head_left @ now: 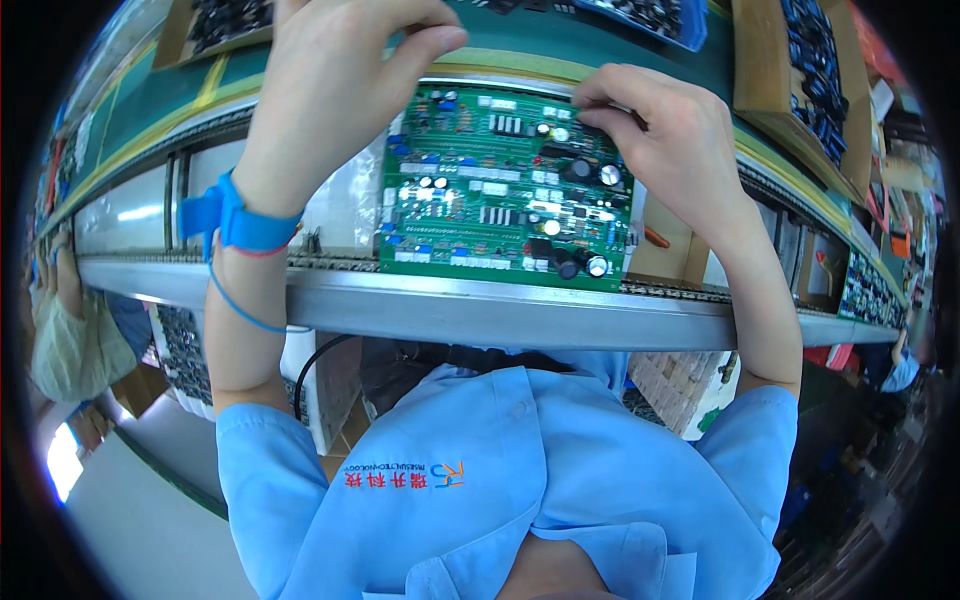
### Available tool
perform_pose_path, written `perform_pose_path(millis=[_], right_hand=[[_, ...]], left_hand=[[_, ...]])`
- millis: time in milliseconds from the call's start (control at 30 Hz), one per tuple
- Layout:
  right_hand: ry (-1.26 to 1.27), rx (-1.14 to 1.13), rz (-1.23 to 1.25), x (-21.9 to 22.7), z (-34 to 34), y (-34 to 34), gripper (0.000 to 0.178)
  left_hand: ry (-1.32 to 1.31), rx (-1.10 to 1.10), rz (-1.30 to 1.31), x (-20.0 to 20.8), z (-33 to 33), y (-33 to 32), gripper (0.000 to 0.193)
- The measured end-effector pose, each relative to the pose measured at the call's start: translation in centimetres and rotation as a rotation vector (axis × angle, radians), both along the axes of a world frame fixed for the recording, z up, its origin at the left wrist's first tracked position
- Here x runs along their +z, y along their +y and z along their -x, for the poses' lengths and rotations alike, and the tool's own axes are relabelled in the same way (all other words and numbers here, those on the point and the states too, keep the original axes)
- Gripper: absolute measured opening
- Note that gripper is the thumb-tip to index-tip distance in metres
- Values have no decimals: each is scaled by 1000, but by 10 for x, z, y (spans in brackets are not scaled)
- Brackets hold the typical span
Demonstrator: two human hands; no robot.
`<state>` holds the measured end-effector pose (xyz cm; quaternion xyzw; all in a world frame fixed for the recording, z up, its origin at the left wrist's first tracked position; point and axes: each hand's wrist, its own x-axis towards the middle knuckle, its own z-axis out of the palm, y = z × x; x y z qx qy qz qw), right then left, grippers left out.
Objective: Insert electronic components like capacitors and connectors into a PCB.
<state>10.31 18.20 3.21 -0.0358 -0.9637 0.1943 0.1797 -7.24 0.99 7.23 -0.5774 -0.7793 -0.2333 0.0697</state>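
Observation:
A green circuit board [455, 215] crowded with capacitors, white connectors and other small parts lies across the metal rails in front of me. My right hand [665, 120] is over its far right part, thumb and forefinger bent together at the surface; whatever they pinch is too small to make out. My left hand [350, 55] is raised beyond the board's far left corner, thumb and forefinger drawn close together. The upper frame edge cuts off part of that hand, and what it holds, if anything, cannot be made out. A blue wrist strap [250, 215] with a cord circles my left wrist.
The metal rail [500, 310] runs along my side. At the far right stands a cardboard box [850, 100] of dark parts; a blue bin [690, 25] and another box [170, 40] are at the back. More boards [870, 285] sit on the line at right. A person [80, 330] is at left.

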Motion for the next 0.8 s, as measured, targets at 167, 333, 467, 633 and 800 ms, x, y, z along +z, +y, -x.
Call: perform_pose_path(millis=[167, 333, 467, 633, 800], right_hand=[[-116, 17, 49, 5, 9, -19, 13], [-140, -142, 235, 21, -25, 9, 20], [-185, -138, 346, 12, -38, 17, 22], [-231, -122, 394, 6, -37, 21, 21], [-203, -108, 434, 7, -34, 22, 19]], left_hand=[[-245, 64, -84, -45, 18, -29, 9], [261, 59, -356, -23, -5, -70, 6], [385, 350, -465, -25, 22, -199, 9], [210, 1207, -127, -90, 44, -398, 19], [-437, 1517, 607, -205, 65, -457, 56]])
